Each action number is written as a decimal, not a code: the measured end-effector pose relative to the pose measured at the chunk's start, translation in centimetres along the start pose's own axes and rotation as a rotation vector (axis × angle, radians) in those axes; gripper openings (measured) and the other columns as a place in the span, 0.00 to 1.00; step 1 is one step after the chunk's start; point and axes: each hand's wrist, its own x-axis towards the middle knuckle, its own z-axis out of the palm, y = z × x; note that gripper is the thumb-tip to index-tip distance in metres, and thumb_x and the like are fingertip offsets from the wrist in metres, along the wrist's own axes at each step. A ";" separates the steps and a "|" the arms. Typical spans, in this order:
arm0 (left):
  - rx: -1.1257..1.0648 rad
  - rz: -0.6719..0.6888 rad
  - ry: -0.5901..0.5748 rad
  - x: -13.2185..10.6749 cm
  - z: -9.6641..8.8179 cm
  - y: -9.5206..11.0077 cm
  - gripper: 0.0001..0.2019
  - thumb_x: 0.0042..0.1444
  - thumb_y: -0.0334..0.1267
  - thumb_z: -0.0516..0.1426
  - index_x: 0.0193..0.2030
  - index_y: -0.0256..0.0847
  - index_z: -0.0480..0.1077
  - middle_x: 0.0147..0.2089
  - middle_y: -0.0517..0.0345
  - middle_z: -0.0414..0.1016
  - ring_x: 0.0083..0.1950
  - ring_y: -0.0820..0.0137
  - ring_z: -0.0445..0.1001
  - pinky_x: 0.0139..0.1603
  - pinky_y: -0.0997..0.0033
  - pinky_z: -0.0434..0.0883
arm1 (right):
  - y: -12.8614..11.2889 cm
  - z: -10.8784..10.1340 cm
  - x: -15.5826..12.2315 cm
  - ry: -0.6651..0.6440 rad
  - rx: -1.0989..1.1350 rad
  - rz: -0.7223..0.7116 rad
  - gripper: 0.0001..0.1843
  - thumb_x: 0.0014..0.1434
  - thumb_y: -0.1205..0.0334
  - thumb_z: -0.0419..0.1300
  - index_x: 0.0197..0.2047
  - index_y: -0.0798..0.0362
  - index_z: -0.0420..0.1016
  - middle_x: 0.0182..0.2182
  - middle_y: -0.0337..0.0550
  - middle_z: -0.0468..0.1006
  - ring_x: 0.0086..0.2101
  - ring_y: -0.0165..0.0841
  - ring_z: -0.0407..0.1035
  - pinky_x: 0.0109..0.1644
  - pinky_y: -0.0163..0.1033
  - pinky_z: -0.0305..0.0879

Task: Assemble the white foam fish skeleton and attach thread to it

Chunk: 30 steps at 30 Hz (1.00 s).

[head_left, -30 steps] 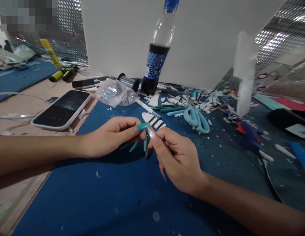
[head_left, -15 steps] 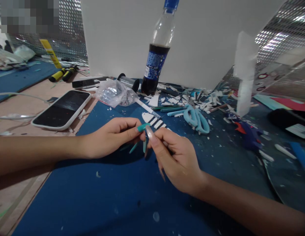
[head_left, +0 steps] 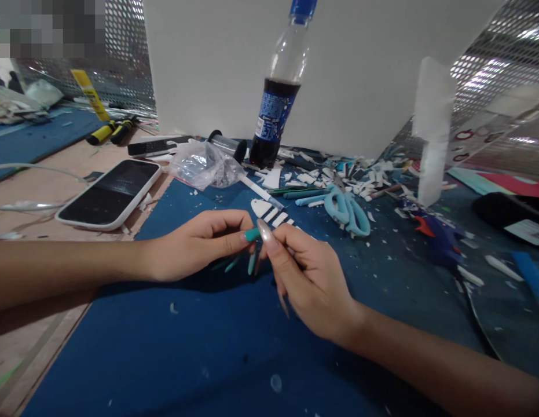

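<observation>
Above the blue mat, my left hand and my right hand meet with their fingertips almost touching. Long teal nails show on the left, long silvery ones on the right. Thumb and fingers are pinched together on both hands. Whatever lies between them, if anything, is hidden behind the nails. Just beyond the fingertips lies a white striped cutout, flat on the mat and partly covered by my right hand. Light blue scissors rest behind my right hand.
A cola bottle stands before a white panel. White scraps litter the mat's far side. To the left are a phone and a clear plastic bag. A corded blue glue gun lies to the right.
Both hands stay in nearly the same place. The right thumb has shifted slightly over the left thumb's teal nail, covering its tip. Nothing else has visibly moved.
</observation>
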 end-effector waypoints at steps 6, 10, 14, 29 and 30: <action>0.238 0.086 0.149 -0.2 -0.2 -0.5 0.13 0.63 0.37 0.47 0.28 0.37 0.64 0.26 0.65 0.61 0.27 0.79 0.59 0.28 0.80 0.60 | 0.2 0.1 0.0 -0.042 0.057 0.054 0.17 0.67 0.55 0.44 0.29 0.53 0.63 0.09 0.27 0.58 0.09 0.20 0.59 0.14 0.23 0.56; 0.405 0.176 0.250 -0.3 -0.2 -0.4 0.13 0.63 0.35 0.48 0.26 0.37 0.62 0.25 0.66 0.61 0.26 0.80 0.60 0.28 0.81 0.59 | 0.2 0.0 0.0 -0.053 0.051 0.085 0.18 0.67 0.55 0.45 0.29 0.53 0.63 0.09 0.28 0.58 0.09 0.21 0.59 0.14 0.24 0.57; 0.588 0.257 0.357 -0.6 -0.1 -0.2 0.13 0.63 0.33 0.48 0.25 0.37 0.62 0.24 0.66 0.60 0.25 0.80 0.59 0.26 0.80 0.58 | 0.2 0.1 0.3 -0.023 -0.003 0.120 0.18 0.66 0.56 0.45 0.27 0.54 0.65 0.09 0.28 0.57 0.09 0.21 0.58 0.14 0.25 0.56; 0.828 0.534 0.483 -1.8 0.5 -0.7 0.11 0.58 0.25 0.48 0.26 0.40 0.57 0.24 0.62 0.60 0.25 0.76 0.60 0.25 0.74 0.60 | -0.1 0.0 0.3 -0.034 0.031 0.129 0.19 0.67 0.53 0.43 0.33 0.54 0.68 0.14 0.29 0.53 0.15 0.23 0.50 0.20 0.32 0.50; 0.833 0.523 0.457 -1.8 0.5 -0.7 0.11 0.58 0.25 0.48 0.26 0.41 0.56 0.24 0.61 0.60 0.25 0.75 0.60 0.26 0.74 0.61 | -0.2 -0.1 0.2 -0.036 0.077 0.121 0.20 0.67 0.51 0.42 0.34 0.54 0.68 0.14 0.29 0.53 0.15 0.23 0.49 0.19 0.32 0.49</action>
